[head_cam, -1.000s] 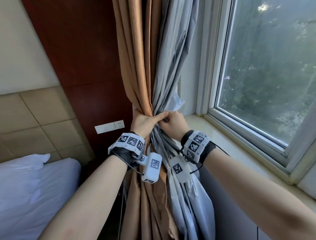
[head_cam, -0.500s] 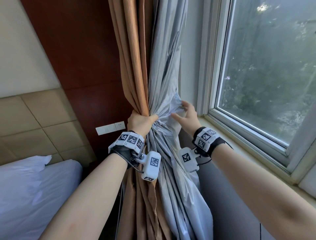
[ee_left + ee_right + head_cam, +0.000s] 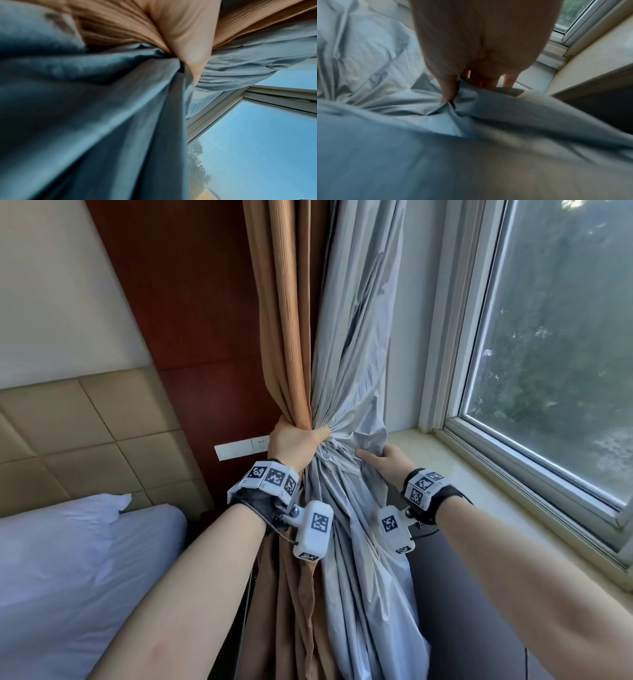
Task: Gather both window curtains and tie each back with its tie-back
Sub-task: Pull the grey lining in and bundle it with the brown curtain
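A tan ribbed curtain (image 3: pixel 286 313) and its pale grey lining (image 3: pixel 356 344) hang bunched together beside the window. My left hand (image 3: pixel 296 440) grips the gathered bundle at about sill height, fingers wrapped round both fabrics; its thumb (image 3: pixel 187 44) presses into the pinched folds in the left wrist view. My right hand (image 3: pixel 385 458) is to the right of the bundle and pinches a loose fold of the grey lining (image 3: pixel 488 105) between thumb (image 3: pixel 447 88) and fingers. No tie-back shows in any view.
The window (image 3: pixel 555 354) and its stone sill (image 3: pixel 479 501) lie to the right. A dark wood wall panel with a white switch plate (image 3: pixel 239 447) stands behind the curtain. A bed with a white pillow (image 3: pixel 78 546) and a padded headboard (image 3: pixel 68 422) is at the left.
My right hand left the bundle, reached up right to the loose grey lining, then dropped lower and took hold of a fold. My left hand kept its grip.
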